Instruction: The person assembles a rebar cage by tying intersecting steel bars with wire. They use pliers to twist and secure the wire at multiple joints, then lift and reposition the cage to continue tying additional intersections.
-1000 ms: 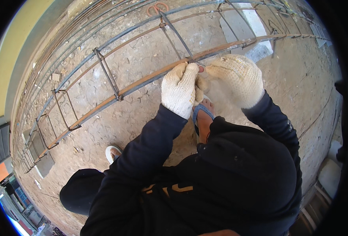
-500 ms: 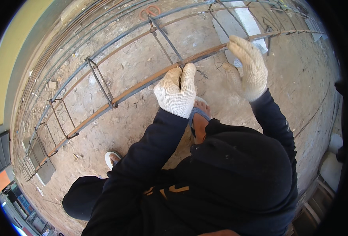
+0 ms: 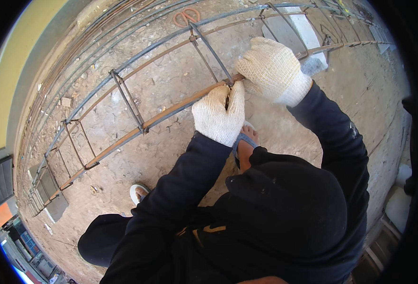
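A long rebar cage (image 3: 166,113) of rusty and grey bars with square stirrups runs across the view in front of me. My left hand (image 3: 218,113), in a white knit glove, is closed on the near rebar where a stirrup (image 3: 211,47) meets it; a dark gap shows between thumb and fingers. Just to its right, my right hand (image 3: 270,71), gloved the same way, is curled into a fist over the same bar. Its fingertips are hidden, so any wire in them cannot be seen.
Orange-handled shears or a similar looped tool (image 3: 186,17) lie beyond the cage. More long bars (image 3: 100,42) run parallel behind it. A pale block (image 3: 299,31) sits under the cage's right part, another slab (image 3: 56,208) at its left end. My sandalled foot (image 3: 246,146) stands close to the bar.
My right hand has come left and down from an open pose above the bar and closed over it, beside my left hand. The left hand keeps its grip; the view has shifted slightly.
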### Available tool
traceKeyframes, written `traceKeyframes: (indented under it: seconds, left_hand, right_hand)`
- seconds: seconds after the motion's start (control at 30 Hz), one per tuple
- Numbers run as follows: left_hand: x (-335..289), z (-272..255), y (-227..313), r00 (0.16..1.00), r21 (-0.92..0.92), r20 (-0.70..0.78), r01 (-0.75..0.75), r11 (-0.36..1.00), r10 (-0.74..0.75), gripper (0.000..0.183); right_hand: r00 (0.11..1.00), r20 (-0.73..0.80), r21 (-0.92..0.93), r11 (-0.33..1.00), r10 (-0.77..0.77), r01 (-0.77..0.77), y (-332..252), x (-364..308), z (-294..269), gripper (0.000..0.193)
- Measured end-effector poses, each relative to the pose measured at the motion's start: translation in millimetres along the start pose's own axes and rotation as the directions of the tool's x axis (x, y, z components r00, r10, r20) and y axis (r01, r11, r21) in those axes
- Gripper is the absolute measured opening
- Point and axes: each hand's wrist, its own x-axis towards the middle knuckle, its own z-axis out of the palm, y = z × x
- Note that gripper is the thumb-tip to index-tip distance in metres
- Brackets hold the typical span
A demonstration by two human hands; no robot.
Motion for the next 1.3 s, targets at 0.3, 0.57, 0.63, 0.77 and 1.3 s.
traceKeyframes:
  seconds: [0.3,0.57,0.63,0.77,1.3]
  left_hand:
    - [-1,3,2,0.994,-0.056,-0.037,0.1,0.993,-0.102,0.028]
    - [0,3,4,0.989,-0.058,-0.027,0.141,0.988,-0.143,0.034]
    - [-2,3,4,0.99,-0.045,-0.037,0.136,0.99,-0.138,0.033]
    - [-2,6,0,0.99,-0.096,-0.036,0.133,0.986,-0.137,0.03]
    - [-1,-54,33,0.386,-0.395,0.902,0.565,-0.724,-0.191,0.032]
  right_hand:
    - [0.977,0.195,0.22,0.974,-0.09,0.045,16,17,5,0.023]
    - [0.884,0.071,0.696,0.658,-0.462,0.288,68,53,31,0.04]
    - [0.764,0.538,0.634,0.768,-0.357,-0.088,66,61,42,0.037]
    - [0.864,0.411,0.598,0.802,-0.291,-0.014,53,63,38,0.037]
    - [0.982,-0.184,0.085,0.996,0.049,-0.033,-36,-32,-11,0.045]
